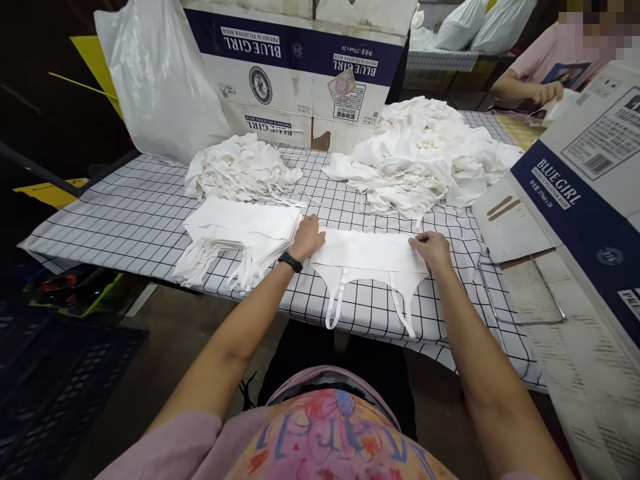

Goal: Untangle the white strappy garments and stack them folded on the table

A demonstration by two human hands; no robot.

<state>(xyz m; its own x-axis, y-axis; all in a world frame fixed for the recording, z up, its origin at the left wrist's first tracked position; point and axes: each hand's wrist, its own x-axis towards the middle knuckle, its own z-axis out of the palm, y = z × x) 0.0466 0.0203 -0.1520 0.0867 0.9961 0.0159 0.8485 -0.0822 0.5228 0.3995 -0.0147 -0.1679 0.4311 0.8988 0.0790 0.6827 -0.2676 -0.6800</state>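
Observation:
A folded white garment with straps point(367, 257) lies flat on the checked tablecloth point(140, 213) in front of me. My left hand point(307, 237) rests on its left edge, fingers together and pressed down flat. My right hand point(431, 247) sits on its right upper corner, fingers curled and pinching the fabric. To the left of my left hand lies a neat stack of folded white garments point(245, 230), straps hanging over the table edge.
Two loose heaps of white garments lie behind, one on the left point(240, 167) and one on the right point(430, 157). Blue Girl cardboard boxes stand at the back point(300, 67) and right point(585, 200). A white plastic bag point(160, 80) leans back left. Another person point(555, 73) works far right.

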